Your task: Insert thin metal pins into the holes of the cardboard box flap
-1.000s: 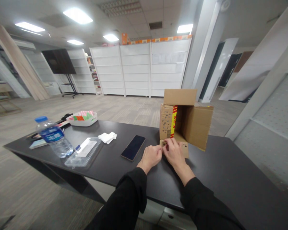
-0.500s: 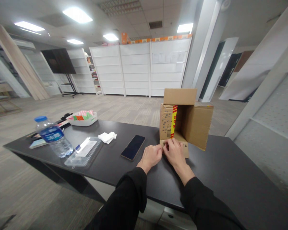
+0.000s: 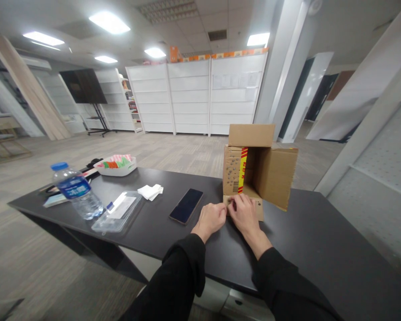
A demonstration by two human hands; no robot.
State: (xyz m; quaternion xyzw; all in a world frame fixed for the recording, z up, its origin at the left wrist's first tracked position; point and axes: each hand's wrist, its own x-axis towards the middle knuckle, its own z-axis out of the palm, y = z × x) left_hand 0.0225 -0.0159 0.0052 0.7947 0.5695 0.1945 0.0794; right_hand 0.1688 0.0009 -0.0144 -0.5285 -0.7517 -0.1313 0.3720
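The hands and the cardboard box (image 3: 233, 171) had barely shifted, so the fingerwork stayed at one spot. The left hand (image 3: 211, 220) curled beside the near flap (image 3: 259, 212); the right hand (image 3: 243, 215) bent over it; what they pinched, I couldn't tell. The creased, dotted box gaped open, right of the flat, glossy smartphone (image 3: 186, 206).

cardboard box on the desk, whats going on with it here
A person's right hand is over the lower flap of the open cardboard box, with the curled left hand close beside it. Whether they grip anything there is hidden. The box's opening faces the person; its upper flap stands up and its right flap is swung outward. A phone lies on the dark desk, left of the hands.
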